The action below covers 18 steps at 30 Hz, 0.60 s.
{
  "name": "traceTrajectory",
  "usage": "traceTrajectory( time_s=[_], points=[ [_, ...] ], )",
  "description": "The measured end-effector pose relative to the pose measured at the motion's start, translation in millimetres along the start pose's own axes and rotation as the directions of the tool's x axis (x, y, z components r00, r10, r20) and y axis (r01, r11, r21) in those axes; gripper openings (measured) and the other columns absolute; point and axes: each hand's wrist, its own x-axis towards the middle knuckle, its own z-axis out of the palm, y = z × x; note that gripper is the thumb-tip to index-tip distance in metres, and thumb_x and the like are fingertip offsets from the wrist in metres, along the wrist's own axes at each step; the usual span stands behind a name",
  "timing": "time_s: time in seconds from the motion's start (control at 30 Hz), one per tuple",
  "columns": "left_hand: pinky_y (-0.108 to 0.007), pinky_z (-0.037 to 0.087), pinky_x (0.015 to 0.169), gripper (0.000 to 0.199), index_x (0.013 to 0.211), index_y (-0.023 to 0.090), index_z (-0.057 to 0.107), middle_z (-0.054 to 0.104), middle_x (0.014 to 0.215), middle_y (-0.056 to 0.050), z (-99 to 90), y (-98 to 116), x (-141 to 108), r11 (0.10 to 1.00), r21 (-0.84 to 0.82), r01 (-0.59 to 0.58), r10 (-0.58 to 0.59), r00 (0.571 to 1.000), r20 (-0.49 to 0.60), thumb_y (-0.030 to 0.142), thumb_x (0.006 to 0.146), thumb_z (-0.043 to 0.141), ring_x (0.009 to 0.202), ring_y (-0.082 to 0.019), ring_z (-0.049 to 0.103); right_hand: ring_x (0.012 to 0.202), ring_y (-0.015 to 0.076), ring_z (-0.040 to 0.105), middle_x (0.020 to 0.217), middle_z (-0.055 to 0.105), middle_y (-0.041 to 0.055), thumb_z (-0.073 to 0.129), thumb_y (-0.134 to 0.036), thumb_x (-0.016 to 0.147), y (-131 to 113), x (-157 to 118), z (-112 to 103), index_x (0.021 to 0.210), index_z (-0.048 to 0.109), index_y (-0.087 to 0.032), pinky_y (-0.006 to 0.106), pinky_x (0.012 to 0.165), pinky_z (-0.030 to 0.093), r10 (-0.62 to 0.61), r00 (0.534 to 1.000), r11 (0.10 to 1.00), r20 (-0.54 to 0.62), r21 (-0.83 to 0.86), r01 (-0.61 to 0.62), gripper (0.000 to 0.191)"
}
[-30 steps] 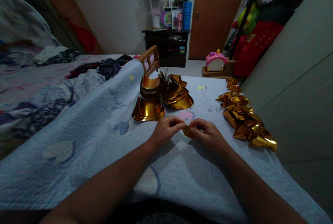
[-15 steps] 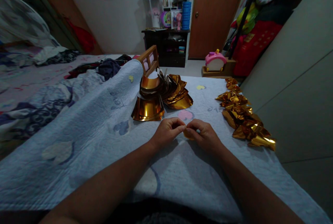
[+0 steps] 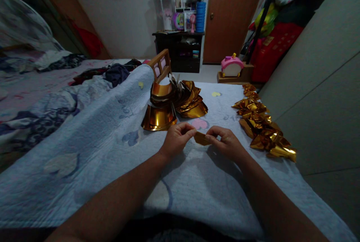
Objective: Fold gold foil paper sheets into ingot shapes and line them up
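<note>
A small folded piece of gold foil paper [image 3: 201, 139] is stretched between my two hands, just above the quilt. My left hand [image 3: 178, 137] pinches its left end between thumb and forefinger. At the other end, my right hand [image 3: 223, 140] grips it the same way, fingers curled. Beyond my left hand lie curved gold foil sheets [image 3: 159, 116] in loose, fanned stacks, with more gold sheets [image 3: 194, 110] beside them. Off to the right, a row of folded gold foil pieces [image 3: 261, 129] runs along the quilt's edge.
A pale blue quilt [image 3: 112, 189] covers the surface and rises in a ridge at the left. Behind the stacks stands a small wooden frame [image 3: 163, 63]. A pink toy [image 3: 232, 65] sits on a box past the far edge. A grey panel [image 3: 323, 84] borders the right.
My hands have moved apart slightly, so more of the gold foil piece shows between them. Both still pinch it. The stacks and the row are unchanged.
</note>
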Motion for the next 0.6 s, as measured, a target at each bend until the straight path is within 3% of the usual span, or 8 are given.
traceTrajectory(
  time_s=[0.13, 0.4, 0.6],
  points=[
    [-0.024, 0.041, 0.061, 0.017, 0.074, 0.016, 0.068, 0.061, 0.067, 0.001, -3.6, 2.5, 0.9, 1.000, 0.002, 0.009, -0.009, 0.998, -0.060, 0.032, 0.078, 0.072, 0.062, -0.012, 0.053, 0.058, 0.0143, 0.051, 0.061, 0.059, -0.0009, 0.059, -0.035, 0.084, -1.3, -0.9, -8.1, 0.070, 0.065, -0.020, 0.025, 0.057, 0.037, 0.036, 0.999, 0.999, -0.003, 0.018, -0.036, 0.022],
    [-0.023, 0.042, 0.056, 0.020, 0.075, 0.017, 0.064, 0.058, 0.062, 0.003, -2.2, 5.2, 1.2, 0.999, -0.019, 0.050, -0.051, 0.997, -0.057, 0.036, 0.078, 0.070, 0.055, -0.010, 0.052, 0.049, 0.0125, 0.039, 0.053, 0.043, -0.0036, 0.055, -0.046, 0.084, 0.9, -3.1, -11.4, 0.061, 0.053, -0.022, 0.026, 0.047, 0.029, 0.165, 0.985, 0.982, 0.042, 0.090, -0.168, 0.033],
    [-0.022, 0.042, 0.057, 0.020, 0.076, 0.017, 0.063, 0.056, 0.065, 0.004, -1.4, 1.6, 3.0, 0.998, -0.049, 0.043, -0.046, 0.997, -0.058, 0.035, 0.079, 0.070, 0.058, -0.010, 0.051, 0.057, 0.0129, 0.041, 0.060, 0.043, -0.0031, 0.056, -0.045, 0.087, 2.2, -3.9, -8.7, 0.065, 0.052, -0.021, 0.026, 0.053, 0.033, 0.149, 0.981, 0.982, -0.121, 0.135, -0.133, 0.032]
  ],
)
